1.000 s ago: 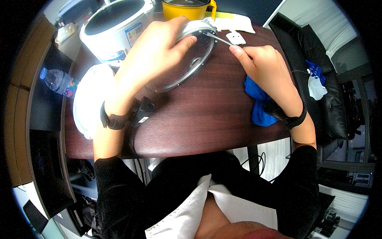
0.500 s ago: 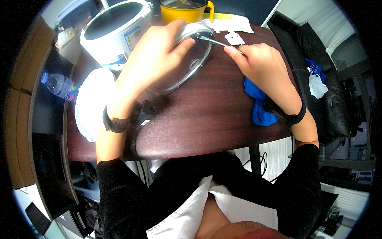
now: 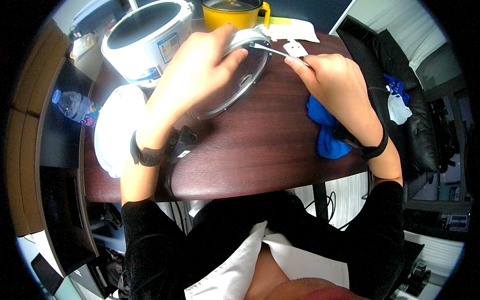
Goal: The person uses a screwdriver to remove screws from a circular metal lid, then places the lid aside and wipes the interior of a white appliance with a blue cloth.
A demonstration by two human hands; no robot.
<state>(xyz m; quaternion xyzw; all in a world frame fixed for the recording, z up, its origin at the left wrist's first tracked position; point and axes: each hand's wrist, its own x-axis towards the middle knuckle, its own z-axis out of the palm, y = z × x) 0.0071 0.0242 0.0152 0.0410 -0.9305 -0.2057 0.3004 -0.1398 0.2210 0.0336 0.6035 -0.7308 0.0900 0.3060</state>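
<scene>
My left hand [image 3: 207,65] is closed on the upper edge of a round glass lid [image 3: 244,90] with a pale rim, tilted up over the table. My right hand [image 3: 336,75] pinches a thin metal tool [image 3: 270,49] with a flat, widened tip. That tip meets the lid's rim near my left thumb, or lies very close to it; exact contact is too small to tell. My left hand hides part of the lid. Behind my left forearm stands an open white rice cooker body [image 3: 145,65] with a dark interior.
At the back are a yellow pot [image 3: 220,20] with a handle, white paper [image 3: 300,31] and a small white piece [image 3: 295,49]. A white oval item [image 3: 116,132] and a bottle [image 3: 75,107] are on the left. A blue cloth [image 3: 324,122] lies below my right hand.
Both hands, the lid and the tool have shifted only slightly to the right in the picture. The tool still points at the same part of the rim.
</scene>
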